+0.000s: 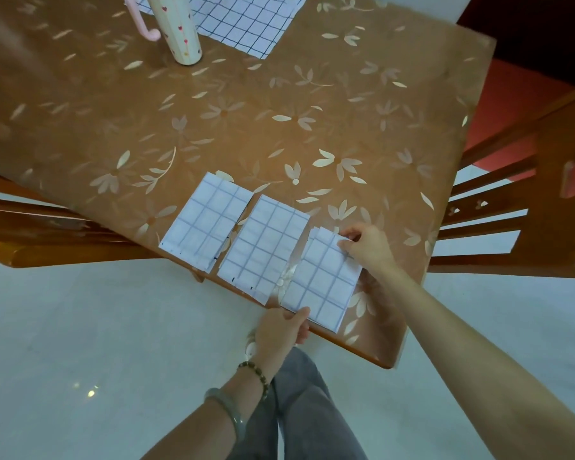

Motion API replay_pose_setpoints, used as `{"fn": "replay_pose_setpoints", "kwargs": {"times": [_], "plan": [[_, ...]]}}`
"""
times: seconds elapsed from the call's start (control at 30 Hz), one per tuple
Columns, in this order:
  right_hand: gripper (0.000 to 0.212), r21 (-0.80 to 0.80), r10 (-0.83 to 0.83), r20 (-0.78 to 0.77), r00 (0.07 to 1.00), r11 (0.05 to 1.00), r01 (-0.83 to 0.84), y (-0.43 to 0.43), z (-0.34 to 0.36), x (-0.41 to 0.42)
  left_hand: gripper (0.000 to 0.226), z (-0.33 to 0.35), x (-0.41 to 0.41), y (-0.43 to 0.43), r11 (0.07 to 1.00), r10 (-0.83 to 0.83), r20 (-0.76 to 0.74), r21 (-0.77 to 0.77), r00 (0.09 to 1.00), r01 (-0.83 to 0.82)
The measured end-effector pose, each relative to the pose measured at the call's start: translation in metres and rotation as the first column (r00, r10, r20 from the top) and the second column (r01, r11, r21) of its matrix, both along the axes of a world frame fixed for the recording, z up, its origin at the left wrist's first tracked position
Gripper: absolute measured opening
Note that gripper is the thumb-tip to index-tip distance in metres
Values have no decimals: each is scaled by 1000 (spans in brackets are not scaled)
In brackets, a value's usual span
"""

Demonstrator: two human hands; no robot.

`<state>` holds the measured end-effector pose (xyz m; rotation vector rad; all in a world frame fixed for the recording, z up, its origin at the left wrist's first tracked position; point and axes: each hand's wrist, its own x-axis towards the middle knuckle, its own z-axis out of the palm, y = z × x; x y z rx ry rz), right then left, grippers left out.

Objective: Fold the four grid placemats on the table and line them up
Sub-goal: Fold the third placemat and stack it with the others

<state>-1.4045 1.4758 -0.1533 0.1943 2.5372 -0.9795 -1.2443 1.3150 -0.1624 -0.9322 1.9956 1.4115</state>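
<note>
so two folded placemats [206,217] lie lined up, both hands pinch a third [322,280], and the fourth [246,21] waits unfolded.

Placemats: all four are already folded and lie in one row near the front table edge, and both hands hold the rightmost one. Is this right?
Not all four. The head view shows only three folded placemats in the row; the fourth placemat lies unfolded at the far edge by the cup. The left hand and the right hand do hold the rightmost placemat.
</note>
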Motion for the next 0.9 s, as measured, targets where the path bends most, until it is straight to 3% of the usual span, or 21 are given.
{"fn": "replay_pose_setpoints", "kwargs": {"times": [0.07, 0.13, 0.2, 0.27, 0.4, 0.47, 0.63, 0.83, 0.9], "plan": [[31, 60, 20, -136, 991, 998, -12, 2, -1, 5, 49, 6, 2, -4, 979, -167, -70, -127, 984, 157], [31, 144, 50, -297, 953, 989, -7, 6, 1, 17, 48, 9, 1, -9, 890, -386, -179, -328, 905, 315], [32, 254, 166, -405, 899, 965, -64, 8, 1, 36, 36, 8, -4, -13, 751, -595, -364, -570, 717, 334], [46, 378, 313, -393, 865, 912, -158, 5, -3, 59, 35, 0, -11, -13, 628, -747, -465, -728, 475, 275], [67, 513, 436, -157, 886, 803, -304, 0, -23, 87, 80, -22, -24, -6, 249, -943, -110, -859, 313, 447], [71, 550, 448, -66, 892, 762, -342, 3, -33, 92, 87, -32, -23, -5, 173, -956, -14, -831, 292, 529], [76, 579, 465, 0, 885, 722, -379, 7, -46, 94, 90, -40, -20, -2, 140, -947, 73, -783, 312, 606], [74, 533, 466, 60, 883, 732, -423, 5, -37, 88, 94, -35, -20, 3, 133, -944, 76, -803, 321, 581], [73, 481, 451, 98, 887, 759, -439, 2, -23, 78, 88, -21, -28, 5, 85, -951, 116, -791, 285, 606]]}}
